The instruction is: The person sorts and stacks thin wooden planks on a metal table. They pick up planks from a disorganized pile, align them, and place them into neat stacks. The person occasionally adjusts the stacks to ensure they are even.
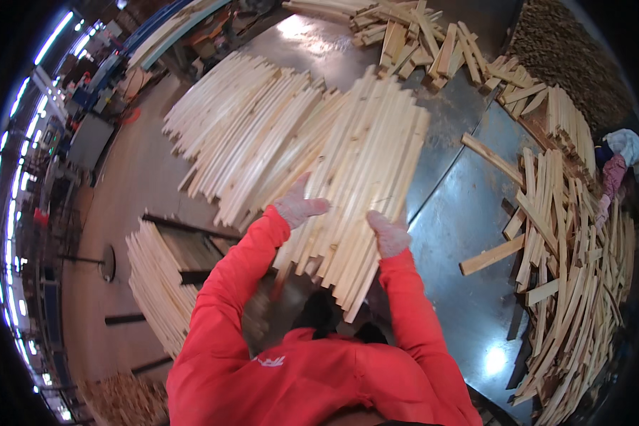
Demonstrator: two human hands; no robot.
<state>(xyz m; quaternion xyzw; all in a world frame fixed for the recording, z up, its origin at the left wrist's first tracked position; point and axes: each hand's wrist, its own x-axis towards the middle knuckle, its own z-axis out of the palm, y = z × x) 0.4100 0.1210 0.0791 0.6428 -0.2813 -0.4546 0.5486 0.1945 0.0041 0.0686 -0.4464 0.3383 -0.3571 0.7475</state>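
Side by side in a flat bundle, several pale wooden strips [359,175] lie between my gloved hands, their near ends uneven and jutting past the table edge towards me. My left hand [300,205] grips the bundle's left side, thumb on top. On the opposite side, my right hand [390,234] presses against the edge with its thumb over the strips. The fingers beneath are mostly hidden. Just left of the bundle, more strips [250,128] lie in overlapping rows, partly under it.
The metal tabletop [447,213] carries a heap of loose wooden strips [564,277] at right and offcuts [420,42] at the far side. A co-worker's arm [612,175] reaches in at far right. Stacked strips [157,282] rest on a rack at lower left.
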